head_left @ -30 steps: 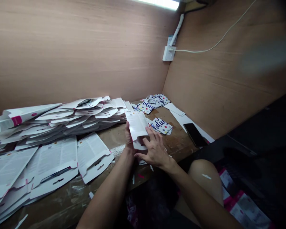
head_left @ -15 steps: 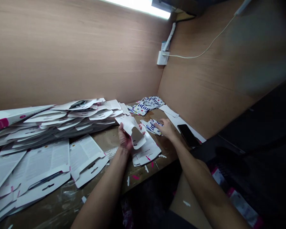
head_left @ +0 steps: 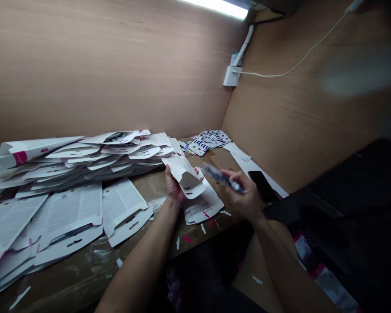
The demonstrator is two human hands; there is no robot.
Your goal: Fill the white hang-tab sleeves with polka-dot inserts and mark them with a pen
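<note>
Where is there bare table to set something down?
Bare table shows between the cards and right hand, and between the stack and left hand. Crowded: the left side, under stack and packets, and the front edge below the hands, with scraps.

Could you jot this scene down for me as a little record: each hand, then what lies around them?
Left hand: holds a white card sleeve, mouth open
Right hand: grips a flat blue-and-white packet, blurred
Left side: overlapping pile of white sleeves
Toward corner: dotted, lettered cards
Right side: dark phone
Near edge: pink and white scraps
</note>
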